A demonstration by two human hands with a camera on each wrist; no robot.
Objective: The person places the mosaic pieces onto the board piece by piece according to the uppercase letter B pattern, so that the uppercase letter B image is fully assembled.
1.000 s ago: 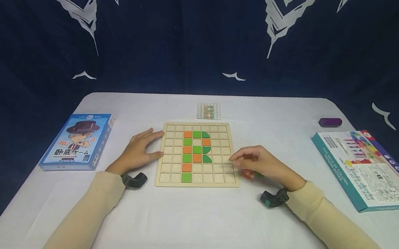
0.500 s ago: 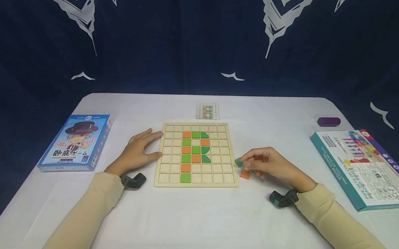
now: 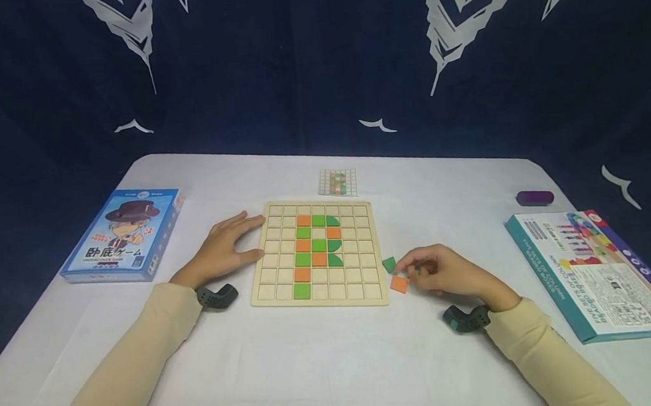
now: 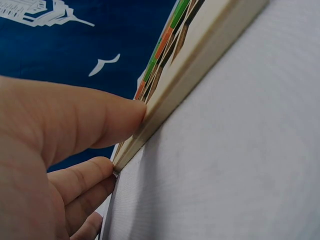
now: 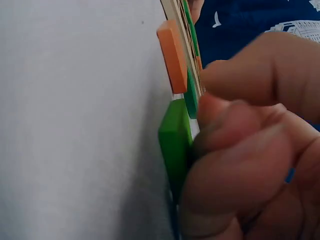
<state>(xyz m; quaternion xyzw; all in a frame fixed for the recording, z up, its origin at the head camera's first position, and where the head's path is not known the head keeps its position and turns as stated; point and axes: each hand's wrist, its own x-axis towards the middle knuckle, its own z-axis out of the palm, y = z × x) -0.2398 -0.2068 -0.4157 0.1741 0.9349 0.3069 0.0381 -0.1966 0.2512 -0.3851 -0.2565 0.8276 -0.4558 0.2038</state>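
A wooden grid board [image 3: 361, 296] bears orange and light green square tiles and dark green curved ones. My left hand [image 3: 218, 249] rests at its left side, index fingertip and thumb touching the rim; the left wrist view shows the thumb [image 4: 120, 120] against that edge. Off the board's right side lie a dark green tile [image 3: 389, 265] and an orange tile [image 3: 399, 284]. My right hand [image 3: 442, 273] is over the tabletop there, fingers bent, index fingertip right by the dark green tile. In the right wrist view a light green tile [image 5: 175, 135] sits beside the thumb.
A small pattern card [image 3: 338, 183] lies behind the board. At left is a blue game box [image 3: 124, 235]; at right, a teal-edged white box [image 3: 601, 277] and a purple rounded object [image 3: 534, 198]. A dark patterned cloth [image 3: 269, 73] hangs behind the table.
My right hand has drawn back rightward from the board's edge, bringing the orange and dark green tiles into sight. My left hand keeps its place at the board.
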